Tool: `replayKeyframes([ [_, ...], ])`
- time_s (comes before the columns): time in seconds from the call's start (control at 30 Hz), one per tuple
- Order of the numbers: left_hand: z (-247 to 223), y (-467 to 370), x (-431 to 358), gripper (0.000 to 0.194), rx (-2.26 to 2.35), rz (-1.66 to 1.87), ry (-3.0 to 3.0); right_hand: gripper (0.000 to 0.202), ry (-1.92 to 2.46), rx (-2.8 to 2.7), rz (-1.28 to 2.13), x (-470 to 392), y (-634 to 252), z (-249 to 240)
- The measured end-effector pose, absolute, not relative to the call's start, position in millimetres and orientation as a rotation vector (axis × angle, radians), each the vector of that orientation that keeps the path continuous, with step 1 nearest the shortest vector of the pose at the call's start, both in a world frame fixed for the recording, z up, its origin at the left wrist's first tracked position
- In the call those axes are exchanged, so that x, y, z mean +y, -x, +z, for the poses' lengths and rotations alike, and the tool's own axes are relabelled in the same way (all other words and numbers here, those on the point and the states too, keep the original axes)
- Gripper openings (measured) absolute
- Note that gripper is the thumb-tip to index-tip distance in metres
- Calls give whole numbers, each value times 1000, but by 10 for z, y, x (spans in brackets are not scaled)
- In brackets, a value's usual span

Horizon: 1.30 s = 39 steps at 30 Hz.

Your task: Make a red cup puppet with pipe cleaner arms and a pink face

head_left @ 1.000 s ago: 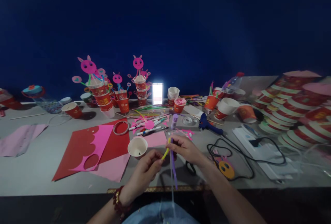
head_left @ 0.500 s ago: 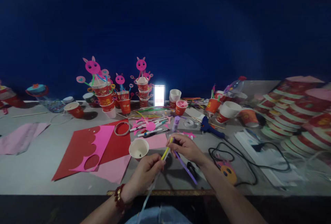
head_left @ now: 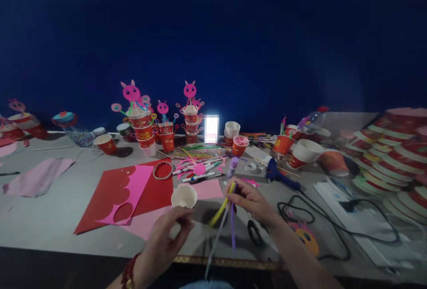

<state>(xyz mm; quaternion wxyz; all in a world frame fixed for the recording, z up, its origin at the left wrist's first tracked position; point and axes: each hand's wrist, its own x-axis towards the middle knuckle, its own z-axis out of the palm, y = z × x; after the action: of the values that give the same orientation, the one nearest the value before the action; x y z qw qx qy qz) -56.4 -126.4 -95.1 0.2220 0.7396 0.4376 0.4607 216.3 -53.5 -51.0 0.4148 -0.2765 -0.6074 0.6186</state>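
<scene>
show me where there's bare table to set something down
The table is barest at front left, nearer than the pink paper and left of the red sheet, bar tiny scraps. It's crowded mid-back with pens, at right with the glue gun and stacked cups, and beneath the yellow strip in the right hand.

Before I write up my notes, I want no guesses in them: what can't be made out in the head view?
All in the head view:
- Upper ends of the yellow strip and purple strip: hidden by the right hand's fingers.
- What the bright white rectangle shows: pixelated and glaring.
- Full extent of the cup stacks: blurred, cut off by the right edge.
</scene>
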Motion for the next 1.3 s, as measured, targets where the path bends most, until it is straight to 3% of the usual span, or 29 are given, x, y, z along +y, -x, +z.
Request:
replayKeyframes([
  [0.07,-932,738,-1167,32,1289,1421,-2073,27,685,-1476,1496,-494,-2200,-465],
  [0.1,-916,811,-1102,45,1340,1418,-2102,26,684,-1456,1463,-469,-2220,-451],
  [0.17,-894,917,-967,80,1381,1234,-2095,22,676,-1418,1395,-419,-2260,-433],
  [0.23,-897,964,-854,91,1330,1014,-2054,18,652,-1387,1326,-389,-2282,-414],
  [0.4,-890,843,-690,63,1127,849,-2045,9,513,-1370,1030,-465,-2240,-237],
  [0.57,-812,620,-460,70,889,976,-2157,9,438,-1484,574,-588,-2206,-55],
  [0.73,-937,481,-264,72,809,1058,-2096,19,494,-1821,271,-530,-2190,-192],
  [1.3,-927,461,-254,60,900,1107,-1995,21,563,-1952,307,-445,-2119,-341],
])
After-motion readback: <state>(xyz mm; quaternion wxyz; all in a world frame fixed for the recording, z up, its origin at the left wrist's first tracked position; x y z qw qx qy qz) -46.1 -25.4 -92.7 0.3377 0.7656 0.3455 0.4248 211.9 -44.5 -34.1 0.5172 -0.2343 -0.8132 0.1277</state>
